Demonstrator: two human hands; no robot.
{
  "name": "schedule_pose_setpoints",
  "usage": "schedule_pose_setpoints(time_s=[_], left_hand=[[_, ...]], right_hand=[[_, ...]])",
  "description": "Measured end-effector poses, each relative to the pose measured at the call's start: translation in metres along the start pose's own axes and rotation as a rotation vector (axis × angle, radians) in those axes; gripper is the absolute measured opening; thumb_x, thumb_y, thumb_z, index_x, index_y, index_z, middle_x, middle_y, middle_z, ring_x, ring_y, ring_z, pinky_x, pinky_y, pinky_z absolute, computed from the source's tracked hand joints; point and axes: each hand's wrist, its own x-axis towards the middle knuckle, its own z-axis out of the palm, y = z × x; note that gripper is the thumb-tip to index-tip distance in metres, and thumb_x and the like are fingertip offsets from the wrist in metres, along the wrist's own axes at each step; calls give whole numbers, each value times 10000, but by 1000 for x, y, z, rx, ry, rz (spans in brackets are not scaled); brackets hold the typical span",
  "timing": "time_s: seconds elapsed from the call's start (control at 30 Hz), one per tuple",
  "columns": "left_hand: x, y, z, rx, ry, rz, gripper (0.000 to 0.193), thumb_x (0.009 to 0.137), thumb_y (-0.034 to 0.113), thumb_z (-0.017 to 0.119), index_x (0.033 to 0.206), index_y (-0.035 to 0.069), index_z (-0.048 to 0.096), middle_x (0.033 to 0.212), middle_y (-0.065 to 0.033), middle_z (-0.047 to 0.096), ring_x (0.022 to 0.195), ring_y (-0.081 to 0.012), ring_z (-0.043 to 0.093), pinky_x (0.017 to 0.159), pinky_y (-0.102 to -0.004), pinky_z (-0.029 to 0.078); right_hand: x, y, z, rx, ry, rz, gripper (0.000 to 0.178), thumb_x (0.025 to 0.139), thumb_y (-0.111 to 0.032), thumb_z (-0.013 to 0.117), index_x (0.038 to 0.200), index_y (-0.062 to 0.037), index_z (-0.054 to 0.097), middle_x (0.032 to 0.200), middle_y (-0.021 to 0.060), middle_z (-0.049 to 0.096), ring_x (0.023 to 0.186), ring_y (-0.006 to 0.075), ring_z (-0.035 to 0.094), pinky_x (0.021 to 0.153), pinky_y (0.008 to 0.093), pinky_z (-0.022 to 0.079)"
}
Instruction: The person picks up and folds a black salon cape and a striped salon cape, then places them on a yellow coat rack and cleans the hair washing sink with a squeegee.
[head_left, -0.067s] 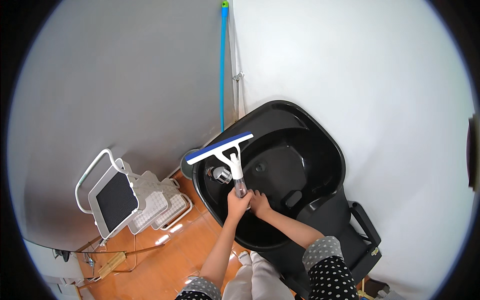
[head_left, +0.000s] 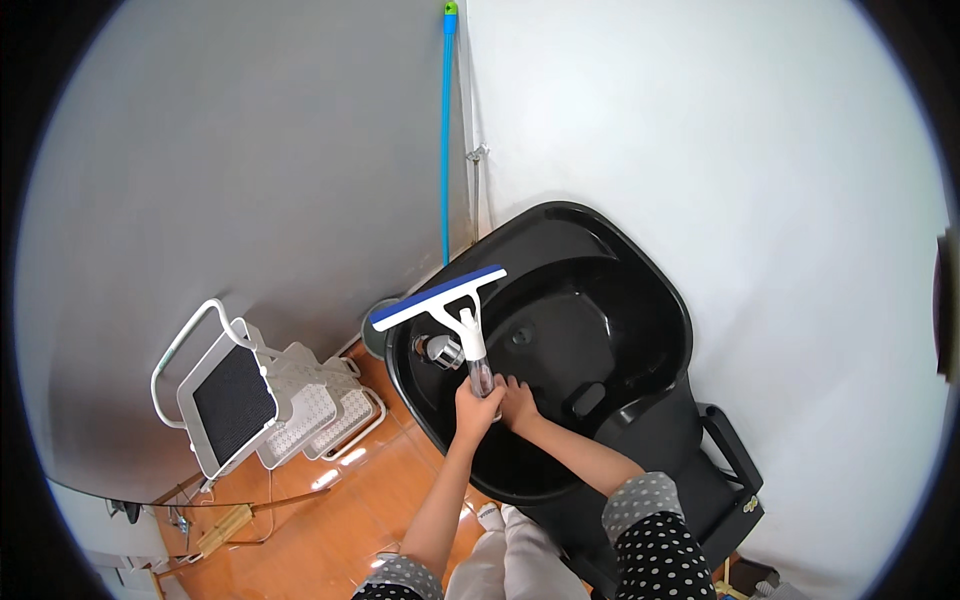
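Note:
Over the black shampoo basin (head_left: 650, 290) I hold a spray squeegee (head_left: 473, 340) with a white head, a blue edged blade and a clear bottle for a handle. My left hand (head_left: 476, 408) is wrapped around the lower part of that bottle. Beside it, my right hand (head_left: 520, 404) closes at the bottle's bottom end, with its fingertips partly hidden. The blade points up and away from me, tilted a little to the left. A chrome tap fitting (head_left: 443, 351) sits on the basin's left side, close to the squeegee's neck.
A white tiered trolley (head_left: 300, 420) stands left on the orange tiled floor (head_left: 385, 470). A blue pole (head_left: 446, 140) leans in the corner between the grey panel (head_left: 250, 140) and white wall (head_left: 700, 110). A green bucket (head_left: 374, 330) sits behind the basin; a black chair (head_left: 690, 480) adjoins it.

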Motion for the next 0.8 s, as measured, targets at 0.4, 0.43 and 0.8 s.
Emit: schedule_pose_setpoints(time_s=[0.4,0.43,0.8], left_hand=[[7,-17,1,197,-26,-13,216,668,140,674,725,-20,541,617,-84,568,541,-136,539,532,-294,438],[6,-7,5,219,-36,-6,221,664,144,674,725,-24,544,618,-91,569,547,-140,542,539,-297,439],[2,4,1,310,-54,-15,238,652,146,667,748,-40,554,613,-109,571,561,-157,556,555,-307,445]], right_hand=[[116,115,-30,-68,59,670,420,652,-321,742,1018,-154,619,1116,71,463,1039,271,490,778,425,469],[110,142,-28,-57,84,684,439,667,-333,737,1044,-152,603,1124,72,454,1056,272,481,778,428,474],[9,168,-36,327,-39,1097,784,724,-422,679,1288,-61,271,1119,239,433,926,366,580,775,375,509]])
